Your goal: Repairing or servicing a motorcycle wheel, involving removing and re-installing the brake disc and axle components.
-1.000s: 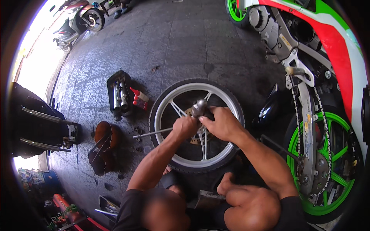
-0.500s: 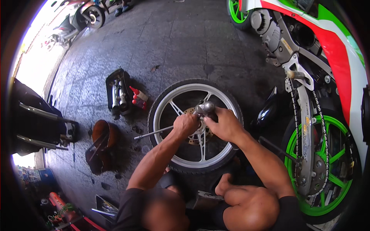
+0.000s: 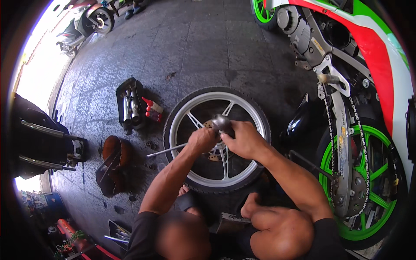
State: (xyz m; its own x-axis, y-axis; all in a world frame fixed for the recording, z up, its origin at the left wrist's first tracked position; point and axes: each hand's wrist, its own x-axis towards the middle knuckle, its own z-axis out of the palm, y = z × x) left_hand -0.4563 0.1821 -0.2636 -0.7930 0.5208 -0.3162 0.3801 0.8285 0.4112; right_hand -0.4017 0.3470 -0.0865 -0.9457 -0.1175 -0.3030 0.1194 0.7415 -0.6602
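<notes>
A silver five-spoke motorcycle wheel (image 3: 224,164) with a black tyre lies flat on the floor before me. Over its hub, my left hand (image 3: 202,139) is closed round a long metal rod (image 3: 167,150), whose thicker end points out left past the tyre. My right hand (image 3: 246,139) grips what looks like a hammer with a rounded steel head (image 3: 222,124). That head sits right beside my left fist; its handle is hidden in the fingers. Part of a drilled brake disc (image 3: 212,157) shows below my hands, which cover most of the hub.
Left of the wheel are a black tray (image 3: 138,89) of metal tubes, red-capped bottles (image 3: 152,113) and a rusty-brown container (image 3: 117,149). A motorcycle with a green rear wheel (image 3: 377,173) stands at right. A glossy black part (image 3: 299,117) lies between it and the wheel.
The rounded steel head has tilted and shifted slightly left, closer over my left fist. Both hands keep their grips, and the whole view has shifted a little.
</notes>
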